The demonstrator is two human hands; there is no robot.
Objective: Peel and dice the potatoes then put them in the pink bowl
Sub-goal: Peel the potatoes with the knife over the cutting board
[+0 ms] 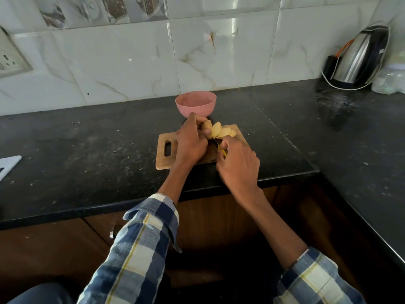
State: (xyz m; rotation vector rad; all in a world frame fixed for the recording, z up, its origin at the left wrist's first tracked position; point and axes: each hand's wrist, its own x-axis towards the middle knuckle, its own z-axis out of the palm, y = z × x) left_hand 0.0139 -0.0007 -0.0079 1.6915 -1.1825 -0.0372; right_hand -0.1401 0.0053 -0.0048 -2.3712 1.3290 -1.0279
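Item 1: my left hand [190, 144], on the wooden cutting board [163, 160]. Fingers curled over the uncut end of the potato [206, 126], thumb against its near side; grasping it, pinning it to the board.

Item 2: my right hand [237, 162], just right of the left, over the board's near-right corner. Fingers wrapped round a yellow-handled knife [221, 149]; only a sliver of handle + thin blade shows between my hands, blade tip pointing toward the potato's cut face.

Item 3: potato slices [225, 132], pale yellow, fanned out to the right of the whole end, leaning on each other on the board's far side. Qty: can't tell exactly.

Item 4: pink bowl [195, 105], upright on the black counter [87, 145], just beyond the board, touching-close to my left knuckles. Nothing seen inside.

Item 5: board has a slot handle at left end, lies near counter's front edge.

Misc: steel electric kettle [359, 58] w/ cord, far right corner by the tiled wall [131, 62]; wall socket [11, 60] far left; plaid shirt sleeves [140, 249] pushed up both forearms; wood cabinet fronts below.
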